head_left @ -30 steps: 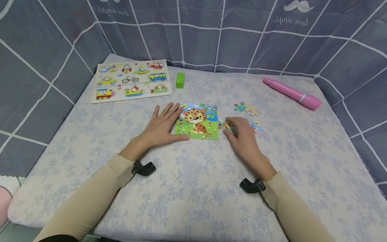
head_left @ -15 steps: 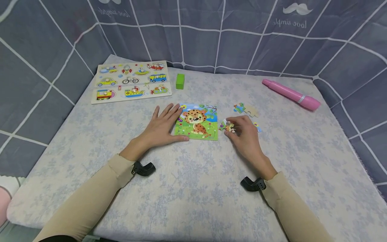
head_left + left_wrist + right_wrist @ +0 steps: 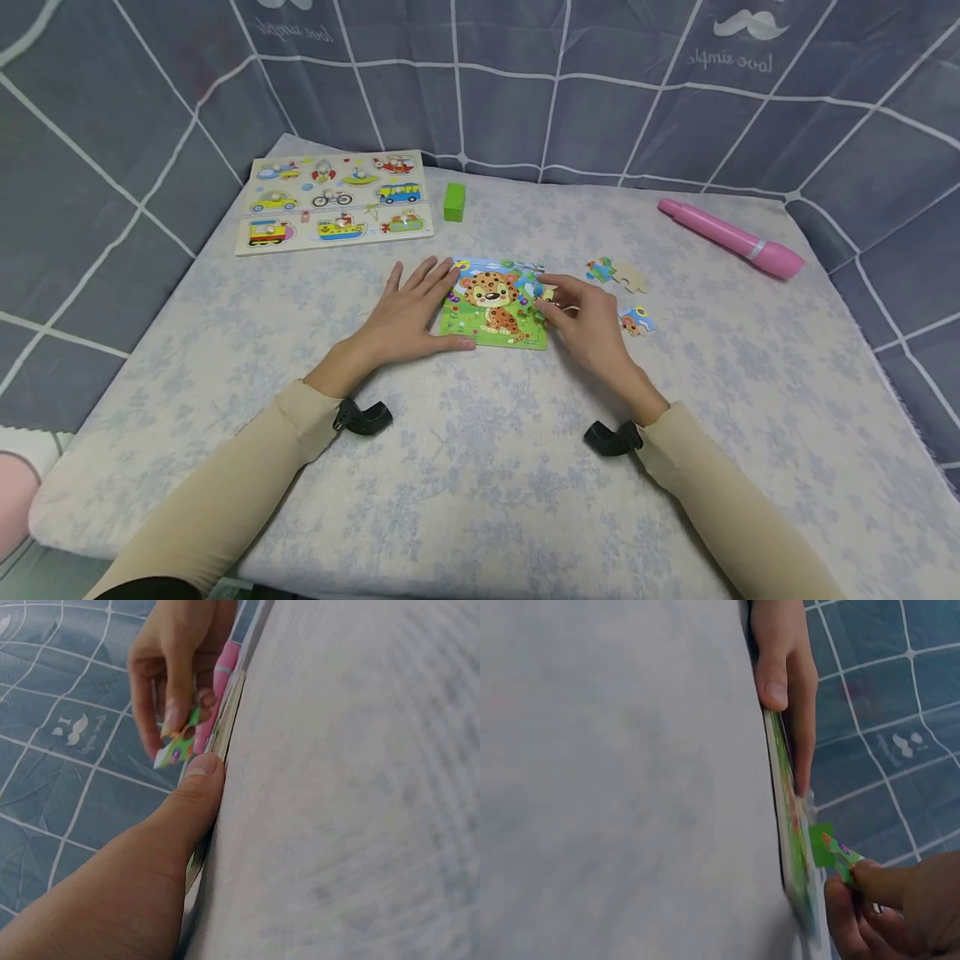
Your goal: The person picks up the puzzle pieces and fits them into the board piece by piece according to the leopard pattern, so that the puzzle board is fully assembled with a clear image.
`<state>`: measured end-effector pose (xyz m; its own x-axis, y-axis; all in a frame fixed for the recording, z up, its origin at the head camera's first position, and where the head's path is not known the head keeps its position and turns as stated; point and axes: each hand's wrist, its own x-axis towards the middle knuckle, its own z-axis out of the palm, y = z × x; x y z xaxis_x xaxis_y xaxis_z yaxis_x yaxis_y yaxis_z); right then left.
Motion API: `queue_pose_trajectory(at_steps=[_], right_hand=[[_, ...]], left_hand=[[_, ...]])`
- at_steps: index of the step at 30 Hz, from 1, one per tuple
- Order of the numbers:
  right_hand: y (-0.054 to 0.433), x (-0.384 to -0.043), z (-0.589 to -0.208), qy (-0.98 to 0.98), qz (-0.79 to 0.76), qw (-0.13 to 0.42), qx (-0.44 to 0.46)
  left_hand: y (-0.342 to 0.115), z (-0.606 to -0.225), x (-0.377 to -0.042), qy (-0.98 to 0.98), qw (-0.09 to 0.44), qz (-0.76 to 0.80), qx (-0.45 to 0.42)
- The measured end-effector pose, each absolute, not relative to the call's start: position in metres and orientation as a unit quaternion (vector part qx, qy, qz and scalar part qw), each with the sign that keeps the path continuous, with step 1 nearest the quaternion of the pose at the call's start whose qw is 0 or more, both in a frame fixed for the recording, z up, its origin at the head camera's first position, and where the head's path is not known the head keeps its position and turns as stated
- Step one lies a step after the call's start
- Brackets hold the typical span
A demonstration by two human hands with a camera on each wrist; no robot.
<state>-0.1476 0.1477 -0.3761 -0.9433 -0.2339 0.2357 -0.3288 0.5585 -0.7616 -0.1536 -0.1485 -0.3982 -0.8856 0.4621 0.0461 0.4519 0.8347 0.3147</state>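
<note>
A square jigsaw board (image 3: 491, 333) with a spotted leopard cub picture lies on the cloth in the head view. My left hand (image 3: 405, 325) rests along its left edge, fingers spread and thumb at the near edge. Over the board's right side, my right hand (image 3: 592, 325) pinches a jigsaw piece (image 3: 178, 748) between thumb and fingers. The piece is tilted and held above the board in both wrist views; its green face with a purple dot shows. To the right lie loose pieces: a blue-green one (image 3: 601, 269), a bare wooden-backed one (image 3: 631, 277) and a blue-orange one (image 3: 637, 321).
A wooden vehicle puzzle board (image 3: 337, 242) lies at the back left. Beside it stands a green block (image 3: 454, 202). A pink pen-shaped toy (image 3: 731, 239) lies at the back right. Grey checked curtains (image 3: 502, 108) border the table's back and sides.
My right hand has lifted the jigsaw piece off the cloth and carried it left, over the board's right side. My left hand has stayed on the board. The head view has shifted slightly.
</note>
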Motion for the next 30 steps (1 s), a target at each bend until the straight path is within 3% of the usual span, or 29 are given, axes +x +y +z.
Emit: queue_pose_trajectory(at_steps=[13,24,30], right_hand=[[0.087,-0.171,-0.372,-0.882,0.428,0.027,0.195],[0.063,-0.176,-0.381,-0.889,0.392,0.072,0.228],[0.06,-0.177,-0.385,-0.892,0.382,0.059,0.235]], left_hand=[[-0.145,-0.399,-0.154,0.956,0.022,0.165,0.242],[-0.146,-0.398,-0.153,0.958,0.021,0.158,0.237],[-0.148,-0.397,-0.152,0.959,0.021,0.163,0.233]])
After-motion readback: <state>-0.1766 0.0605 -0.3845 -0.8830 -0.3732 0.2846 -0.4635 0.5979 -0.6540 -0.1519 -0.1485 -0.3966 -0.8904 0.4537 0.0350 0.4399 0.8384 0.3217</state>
